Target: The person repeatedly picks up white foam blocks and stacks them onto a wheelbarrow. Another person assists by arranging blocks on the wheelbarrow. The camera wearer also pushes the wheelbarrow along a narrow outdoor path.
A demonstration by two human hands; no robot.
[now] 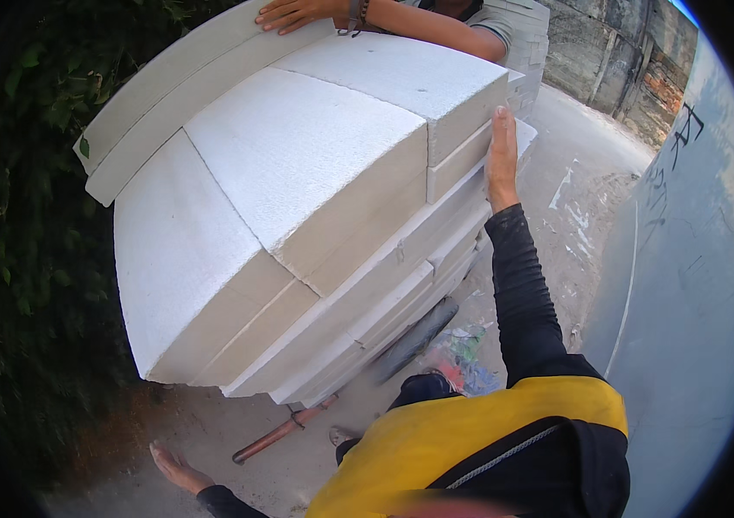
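Observation:
A tall stack of white, chalky building blocks (pixel 306 164) fills the middle of the head view, its layers slightly uneven. My right hand (pixel 502 160) lies flat against the right end of the upper blocks, fingers straight and together. Below the stack's near left corner, my left hand (pixel 179 473) is held out with fingers stretched, apart from the blocks and holding nothing. Across the stack, another person's hand (pixel 291 12) rests on upright slabs (pixel 185 91) along the far left side.
Under the stack are a dark wheel (pixel 418 339) and a reddish-brown bar (pixel 280 432). Crumpled plastic (pixel 466 358) lies on the ground beside the wheel. Leafy plants (pixel 26 259) line the left, and a grey wall (pixel 686 259) with dark marks stands at right.

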